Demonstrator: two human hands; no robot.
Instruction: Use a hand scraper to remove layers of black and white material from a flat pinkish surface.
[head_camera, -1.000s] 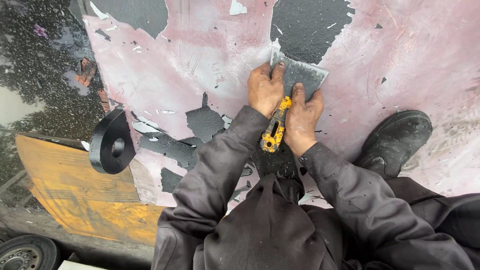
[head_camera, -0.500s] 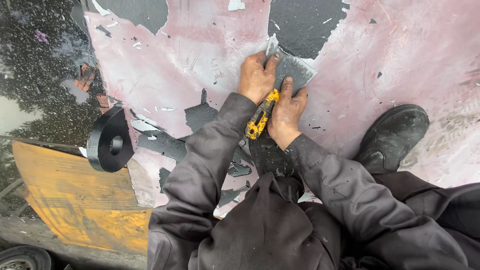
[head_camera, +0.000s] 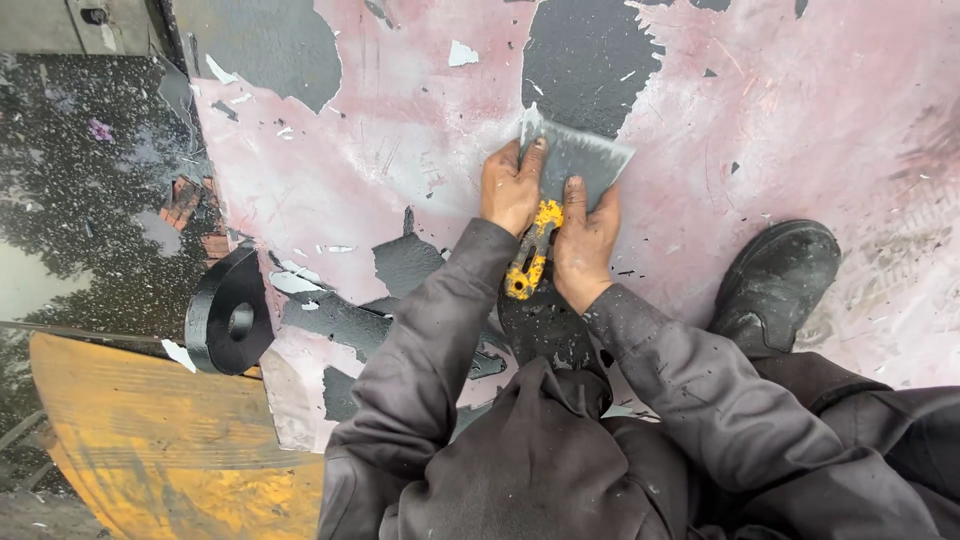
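- Pink painted surface (head_camera: 400, 170), flaking, dark patches bared.
- Since half a second ago, our hands sit slightly higher on it.
- Left hand (head_camera: 512, 188) and right hand (head_camera: 583, 235) both press the scraper (head_camera: 575, 160); yellow handle clasped between them, partly hidden.
- Black boot (head_camera: 775, 285), black ring (head_camera: 228, 315) alongside.

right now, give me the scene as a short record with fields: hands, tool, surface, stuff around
left hand: left hand pressed flat on the blade's near left part
right hand: right hand pressed on the blade beside the handle
tool: scraper with a wide grey blade and a yellow handle, lying between the hands
surface: pink painted panel, coating peeled to dark patches
foot: black boot on the panel, right of the hands
left side: black ring-shaped part above an orange board
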